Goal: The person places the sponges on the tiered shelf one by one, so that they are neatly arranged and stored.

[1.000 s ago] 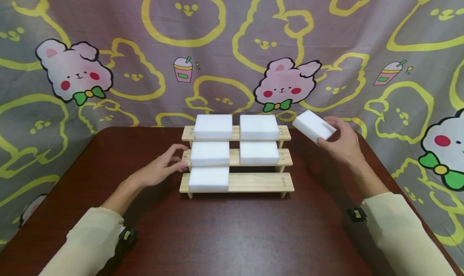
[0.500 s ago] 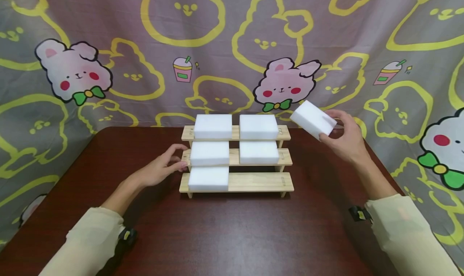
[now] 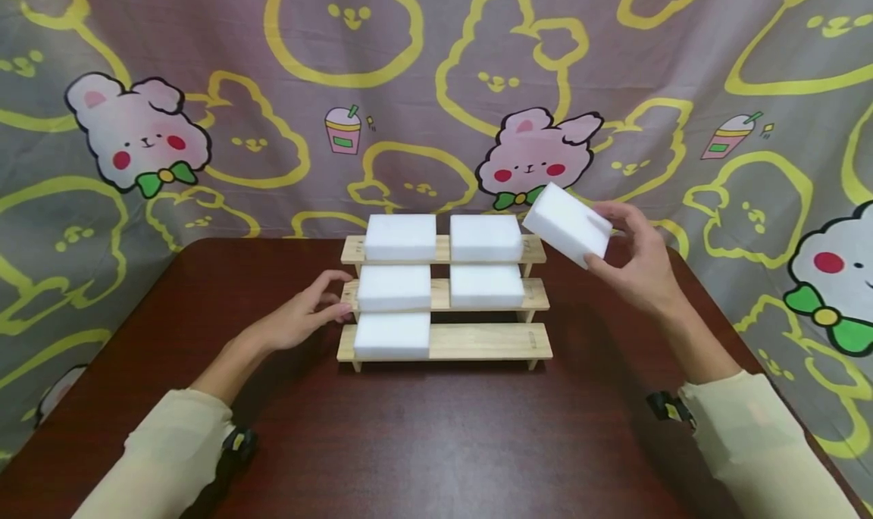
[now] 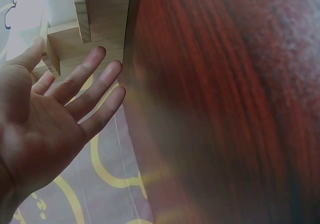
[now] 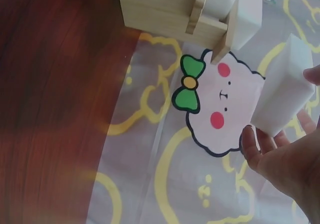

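My right hand [image 3: 637, 265] holds a white foam block [image 3: 568, 223] between thumb and fingers, raised and tilted just right of the top shelf. The right wrist view shows that block [image 5: 285, 86] in the air against the curtain. A three-tier wooden rack [image 3: 491, 341] stands on the table. White foam blocks sit in pairs on its top and middle shelves, and one block [image 3: 392, 333] is on the left of the bottom shelf. My left hand [image 3: 293, 318] pinches the left end of the middle shelf; its other fingers [image 4: 95, 59] are extended.
The dark red-brown wooden table [image 3: 450, 443] runs in front of the rack and to both sides. A patterned curtain [image 3: 409, 87] hangs close behind the rack and along the table's sides.
My right hand has raised the foam block, then carried it left toward the rack's top shelf. The left hand and the rack stay as they were.
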The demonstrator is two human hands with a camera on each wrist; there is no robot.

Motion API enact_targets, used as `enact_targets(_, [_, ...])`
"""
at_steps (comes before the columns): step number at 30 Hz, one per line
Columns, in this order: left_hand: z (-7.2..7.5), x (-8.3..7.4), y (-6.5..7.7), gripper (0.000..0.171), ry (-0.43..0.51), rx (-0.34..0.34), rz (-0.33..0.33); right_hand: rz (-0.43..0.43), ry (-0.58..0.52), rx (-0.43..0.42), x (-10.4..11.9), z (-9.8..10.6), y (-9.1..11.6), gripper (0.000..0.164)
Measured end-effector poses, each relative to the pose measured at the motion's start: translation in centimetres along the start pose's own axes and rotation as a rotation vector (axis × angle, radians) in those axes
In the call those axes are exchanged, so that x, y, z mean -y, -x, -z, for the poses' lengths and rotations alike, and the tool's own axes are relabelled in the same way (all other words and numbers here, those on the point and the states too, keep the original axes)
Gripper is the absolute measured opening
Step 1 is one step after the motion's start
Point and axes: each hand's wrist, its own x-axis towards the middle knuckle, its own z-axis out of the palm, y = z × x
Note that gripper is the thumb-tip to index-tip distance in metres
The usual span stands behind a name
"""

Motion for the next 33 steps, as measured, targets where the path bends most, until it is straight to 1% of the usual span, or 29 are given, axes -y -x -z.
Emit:
enact_targets(2, [0.0, 0.0, 0.0, 0.048, -0.001, -0.002, -0.001, 0.014, -0.04, 0.006, 0.2, -0.2, 0.0, 0.066])
enact_targets(5, [0.0, 0.0, 0.0, 0.047, -0.002, -0.004, 0.001, 0.025, -0.059, 0.029, 0.5, -0.4, 0.1, 0.067])
enact_targets(7, [0.0, 0.0, -0.1, 0.047, 0.0, -0.003, -0.001, 0.027, -0.058, 0.051, 0.9, -0.5, 0.2, 0.067])
enact_targets(13, [0.0, 0.1, -0.1, 0.046, -0.002, -0.003, -0.004, 0.046, -0.01, 0.118, 1.8, -0.7, 0.4, 0.067])
enact_targets(23, [0.0, 0.1, 0.0, 0.047, -0.002, -0.006, -0.008, 0.134, -0.001, 0.206, 2.0, -1.5, 0.8, 0.063])
enact_targets(27, [0.0, 0.1, 0.0, 0.047, -0.001, -0.006, -0.006, 0.155, -0.028, 0.229, 2.0, -1.7, 0.8, 0.062])
enact_targets(33, [0.0, 0.1, -0.1, 0.047, -0.002, -0.006, -0.003, 0.157, -0.054, 0.275, 2.2, -2.0, 1.0, 0.064])
